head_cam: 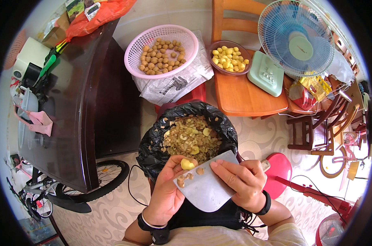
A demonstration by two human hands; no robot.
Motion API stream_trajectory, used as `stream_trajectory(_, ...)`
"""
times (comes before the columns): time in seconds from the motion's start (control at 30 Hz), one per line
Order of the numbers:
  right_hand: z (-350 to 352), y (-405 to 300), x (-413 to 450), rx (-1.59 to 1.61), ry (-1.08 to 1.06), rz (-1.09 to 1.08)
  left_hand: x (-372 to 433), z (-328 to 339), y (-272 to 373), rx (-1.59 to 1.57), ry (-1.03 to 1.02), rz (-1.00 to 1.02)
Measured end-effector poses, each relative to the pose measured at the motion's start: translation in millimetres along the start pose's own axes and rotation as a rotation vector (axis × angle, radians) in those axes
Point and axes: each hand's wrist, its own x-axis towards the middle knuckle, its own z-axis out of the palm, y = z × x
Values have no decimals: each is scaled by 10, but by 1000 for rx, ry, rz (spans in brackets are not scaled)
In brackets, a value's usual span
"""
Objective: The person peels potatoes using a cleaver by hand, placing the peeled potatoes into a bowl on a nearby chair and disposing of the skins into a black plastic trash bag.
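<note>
My left hand (167, 187) holds a small, partly peeled yellow tuber (187, 164), probably a potato, against the edge of a broad cleaver (207, 184). My right hand (242, 184) grips the cleaver, fingers spread on its blade, with the handle showing behind them. Bits of brown peel stick to the blade. Below both hands stands a bin lined with a black plastic bag (149, 150), holding many peelings (189, 135). Beyond it, a pink plastic colander (130, 61) holds unpeeled brown tubers (161, 57). A brown bowl (210, 58) of peeled yellow ones (229, 58) rests on a wooden chair (250, 101).
A dark table (69, 123) stands at the left, with a bicycle wheel (112, 181) beneath its edge. Newspaper (179, 87) lies under the colander. On the right are an electric fan (296, 46) with a green base, a pink round stool (276, 175) and stacked wooden chairs (309, 135).
</note>
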Motion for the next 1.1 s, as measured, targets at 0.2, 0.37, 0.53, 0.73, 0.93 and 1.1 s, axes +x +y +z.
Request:
stream_trajectory(0.2,32,-3,-13,-33,32,-52,-26,14,-31,-113,28,-74)
stream_trajectory(0.37,26,-6,-10,-41,35,-54,-41,11,-26,-120,23,-82)
stream_trajectory(0.53,22,10,-16,-53,28,-56,-43,-15,-28,-112,10,-92)
stream_trajectory(0.73,17,102,-51,-45,-31,14,-51,9,-18,-109,58,-68)
stream_trajectory(0.93,33,75,-57,-1,-45,50,-40,18,18,17,69,-75)
stream_trajectory(1.1,41,41,-51,-18,-17,20,-48,28,-4,34,85,-51)
